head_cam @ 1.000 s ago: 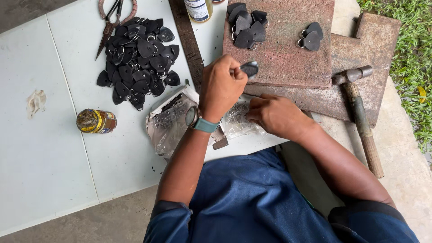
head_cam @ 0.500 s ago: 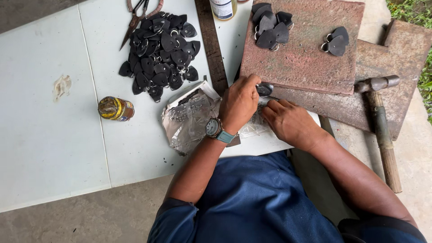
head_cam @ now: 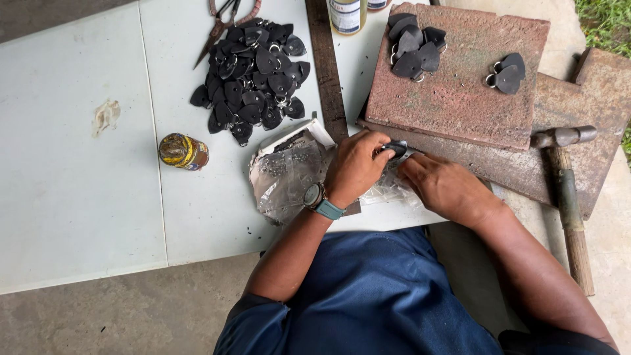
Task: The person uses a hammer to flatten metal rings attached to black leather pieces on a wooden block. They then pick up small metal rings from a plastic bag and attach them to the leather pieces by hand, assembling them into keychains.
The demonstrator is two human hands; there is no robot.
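My left hand (head_cam: 358, 167), with a watch on its wrist, pinches a small black leather piece (head_cam: 396, 148) just below the edge of a reddish stone slab (head_cam: 460, 85). My right hand (head_cam: 442, 185) meets it from the right, fingertips on the same piece. Both hands hover over a clear plastic bag of small metal parts (head_cam: 289, 174). A heap of black heart-shaped leather pieces with rings (head_cam: 253, 75) lies at the upper left.
Scissors (head_cam: 223, 23) lie above the heap. A small yellow tin (head_cam: 183, 151) stands at the left. Two small groups of black pieces (head_cam: 414, 49) rest on the slab. A hammer (head_cam: 565, 190) lies at the right. A bottle (head_cam: 345, 14) stands at the top.
Both hands have dropped from the slab's edge to just over the plastic bag, still together on the black piece. The camera view has shifted, moving the whole scene to the right.
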